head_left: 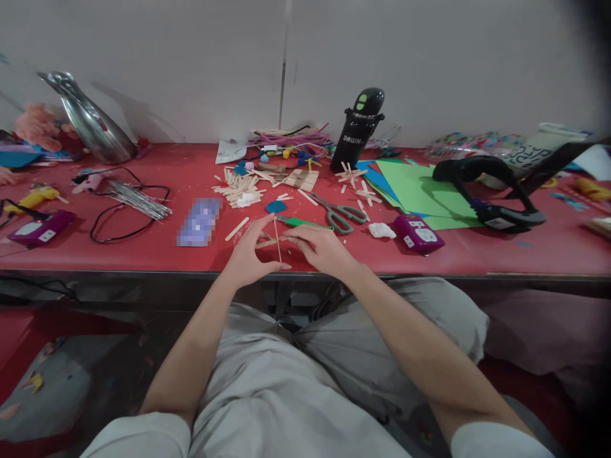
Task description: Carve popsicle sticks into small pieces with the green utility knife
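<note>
My left hand [251, 254] spans an upright craft stick [277, 242], its ends between thumb and fingertips. A second craft stick [267, 243] crosses behind or against it, and my right hand [322, 247] pinches its right end. Whether the two sticks are joined I cannot tell. Just beyond the fingers lie a green-handled tool [305, 222], a blue piece [275, 207] and grey-handled scissors [341, 213]. A loose craft stick [237, 229] rests left of my left hand. Farther back is a pile of craft sticks [241, 187].
Crossed craft sticks [367, 193], green paper [420, 184], a black headset [491, 194] and a purple box [418, 233] are on the right. A black bottle [358, 130] stands behind. Leftward are a metal jug [93, 124], metal wires [138, 200] and a yellow glue gun [35, 198].
</note>
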